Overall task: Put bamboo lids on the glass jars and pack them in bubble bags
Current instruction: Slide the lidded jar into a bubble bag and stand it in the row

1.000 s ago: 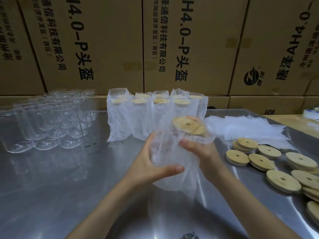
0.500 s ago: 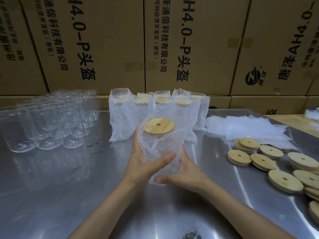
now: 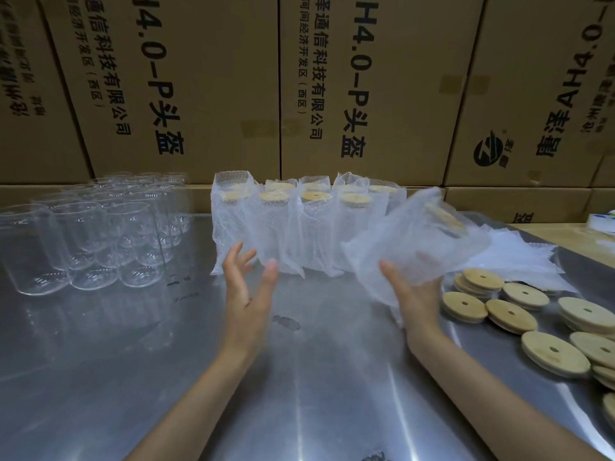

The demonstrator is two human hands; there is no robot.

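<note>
Bagged jar (image 3: 412, 241), tilting in the right hand (image 3: 416, 301) gripping its base, is needing upright setting beside the far row (image 3: 299, 224); left hand (image 3: 246, 287) is hovering open.

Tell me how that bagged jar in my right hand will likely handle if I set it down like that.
The bagged jar sits tilted in the right hand, so it may tip or roll unless righted first. The bubble bag's loose, floppy edges probably give a poor grip, so hold the glass body through it. The bamboo lid might slip off while tilted.
</note>
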